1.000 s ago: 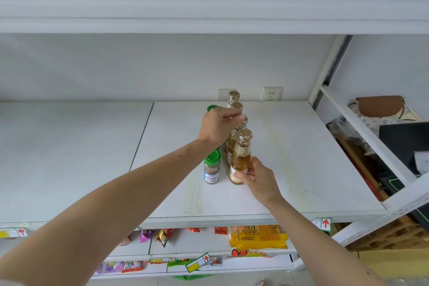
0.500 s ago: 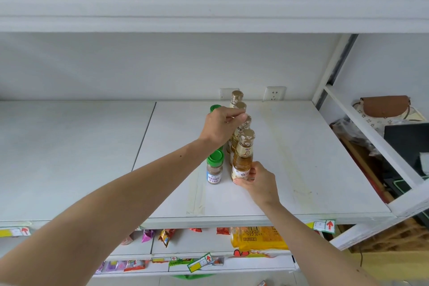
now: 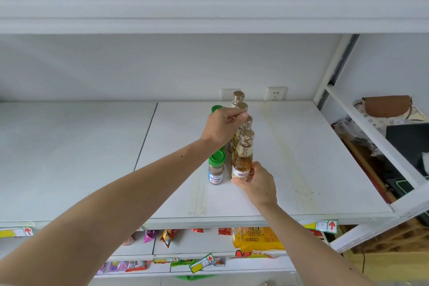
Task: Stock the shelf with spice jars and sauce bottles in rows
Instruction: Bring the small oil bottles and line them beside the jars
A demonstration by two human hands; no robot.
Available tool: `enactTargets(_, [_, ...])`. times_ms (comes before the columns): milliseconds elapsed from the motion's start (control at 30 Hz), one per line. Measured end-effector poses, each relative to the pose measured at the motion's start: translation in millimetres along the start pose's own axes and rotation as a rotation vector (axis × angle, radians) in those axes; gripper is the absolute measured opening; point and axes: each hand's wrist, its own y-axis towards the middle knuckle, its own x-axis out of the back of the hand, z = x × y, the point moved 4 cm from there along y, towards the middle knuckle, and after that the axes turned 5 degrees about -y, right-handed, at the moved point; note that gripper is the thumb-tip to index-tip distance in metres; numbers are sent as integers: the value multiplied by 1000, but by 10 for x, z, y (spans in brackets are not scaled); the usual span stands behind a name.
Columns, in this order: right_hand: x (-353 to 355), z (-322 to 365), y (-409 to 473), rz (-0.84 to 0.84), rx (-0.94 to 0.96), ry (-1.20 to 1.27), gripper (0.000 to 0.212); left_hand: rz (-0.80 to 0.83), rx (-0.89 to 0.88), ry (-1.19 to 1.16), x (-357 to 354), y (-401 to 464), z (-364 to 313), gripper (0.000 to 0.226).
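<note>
Step in hand: squaring the nearest sauce bottle [image 3: 242, 160] into its row on the shelf [image 3: 301, 158].
Row of bottles: four gold-capped bottles run from near to far toward the back wall, close together; the far ones are mostly hidden behind the near one and the left hand.
Right hand [image 3: 257, 183]: fingers wrapped round the base of the nearest bottle, which stands upright on the shelf.
Left hand [image 3: 222, 126]: fingers pinched closed at the cap level of a bottle further back (which cap exactly cannot be told).
Spice jars: one green-lidded jar [image 3: 216, 168] stands just left of the nearest bottle; another green lid [image 3: 216, 109] shows further back, so a second row runs alongside.
Doing it well: the person should slide the base rather than lift it, steady the row behind at the top so it does not topple, and turn the label to the front.
Risk: tall, narrow bottles set this close could knock each other over.
</note>
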Motion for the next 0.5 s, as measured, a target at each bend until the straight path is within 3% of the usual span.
enactTargets(167, [-5,15,-11,-20,23,56,74,-23,-21,-3,16,-25,16,27])
enactTargets(333, [-21,84,-2,75,123,132,67,-123,-9,27,84,-68,74,26])
enactTargets(500, [-14,112,-12,86,146,152,67,-70,88,25,80,-52,154,27])
